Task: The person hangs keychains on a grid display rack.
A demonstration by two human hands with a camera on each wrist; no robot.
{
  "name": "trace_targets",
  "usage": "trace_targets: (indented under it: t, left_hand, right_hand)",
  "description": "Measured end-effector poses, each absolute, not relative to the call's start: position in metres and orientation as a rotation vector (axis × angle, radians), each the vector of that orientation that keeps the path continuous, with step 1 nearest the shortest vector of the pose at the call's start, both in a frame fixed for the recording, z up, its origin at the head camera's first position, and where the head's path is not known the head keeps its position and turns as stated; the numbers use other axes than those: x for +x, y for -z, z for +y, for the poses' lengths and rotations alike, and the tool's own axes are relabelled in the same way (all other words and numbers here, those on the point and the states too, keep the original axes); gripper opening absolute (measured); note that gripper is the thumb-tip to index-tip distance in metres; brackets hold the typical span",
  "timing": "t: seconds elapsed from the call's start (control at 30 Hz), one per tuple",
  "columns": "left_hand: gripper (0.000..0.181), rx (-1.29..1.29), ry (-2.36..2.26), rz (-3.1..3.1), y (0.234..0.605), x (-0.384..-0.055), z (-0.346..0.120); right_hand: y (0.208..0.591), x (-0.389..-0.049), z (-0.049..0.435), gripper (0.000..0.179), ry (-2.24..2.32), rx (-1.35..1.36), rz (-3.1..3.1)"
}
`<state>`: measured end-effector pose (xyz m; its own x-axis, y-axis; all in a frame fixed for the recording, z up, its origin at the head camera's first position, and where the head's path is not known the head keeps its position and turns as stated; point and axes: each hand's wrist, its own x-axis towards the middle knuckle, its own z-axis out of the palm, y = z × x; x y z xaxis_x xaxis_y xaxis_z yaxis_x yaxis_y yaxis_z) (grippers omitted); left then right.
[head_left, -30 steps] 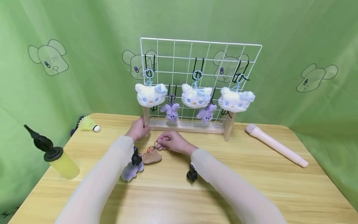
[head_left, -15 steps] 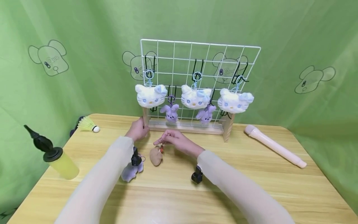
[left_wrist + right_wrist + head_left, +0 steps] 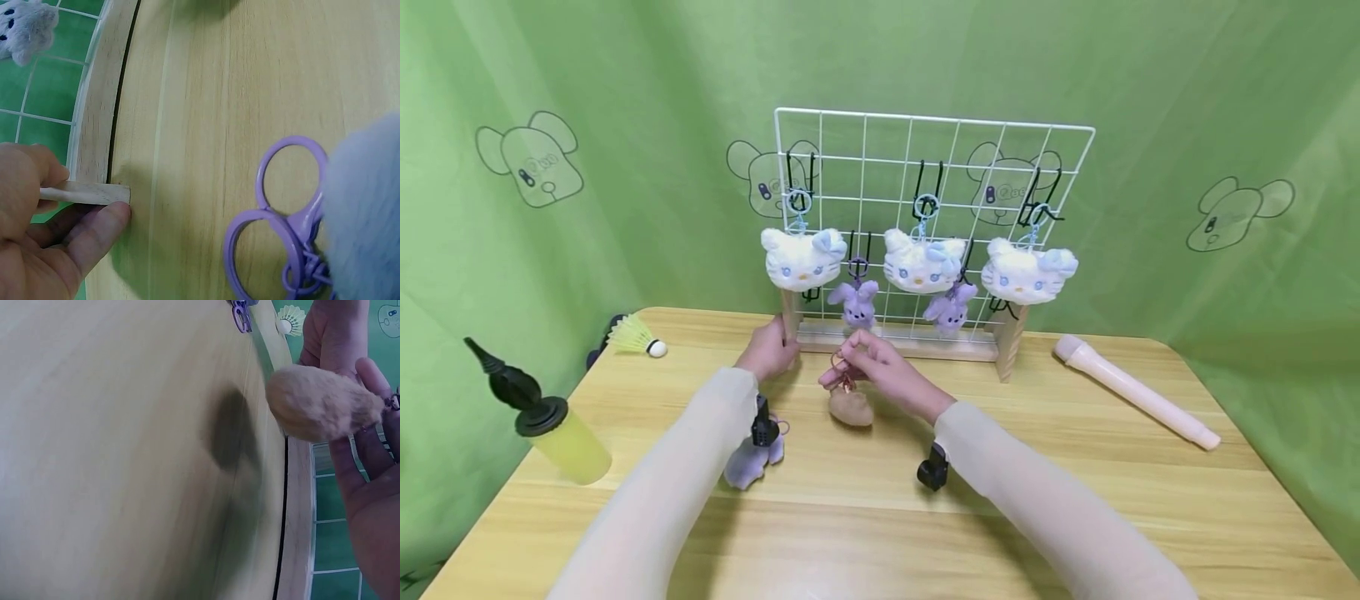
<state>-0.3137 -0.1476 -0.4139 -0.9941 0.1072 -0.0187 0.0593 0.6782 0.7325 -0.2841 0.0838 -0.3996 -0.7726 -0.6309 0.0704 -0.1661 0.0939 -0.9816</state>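
My left hand (image 3: pixel 767 348) grips the wooden foot (image 3: pixel 87 192) at the left end of the rack, thumb on one side and fingers on the other. In front of the rack my right hand (image 3: pixel 883 367) pinches the metal ring of a brown plush keychain (image 3: pixel 852 408). The fuzzy plush (image 3: pixel 319 403) dangles above the table, its shadow falling on the wood. Beneath my left wrist lies a purple plush keychain (image 3: pixel 747 464), partly hidden in the head view. Its purple ring and clasp (image 3: pixel 304 225) show near my left hand in the left wrist view.
On the rack's white wire grid (image 3: pixel 935 120), several white cat plush keychains (image 3: pixel 803 260) and purple bunny keychains (image 3: pixel 858 305) hang from black hooks. A shuttlecock (image 3: pixel 638 335) and a yellow hand pump (image 3: pixel 567 442) stand left. A pink toy microphone (image 3: pixel 1138 392) lies right.
My right hand has lifted the brown plush keychain off the table by its ring and moved it right, so it hangs. My left hand stays on the rack's foot.
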Motion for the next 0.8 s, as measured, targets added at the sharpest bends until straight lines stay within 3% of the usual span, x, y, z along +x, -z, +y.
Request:
trace_targets:
  t: [0.8]
  left_hand:
    - [0.056,0.154,-1.221,2.833,0.412,-0.312,-0.148]
  right_hand:
    - [0.378,-0.3,0.059,0.022,1.902,-0.936,2.194]
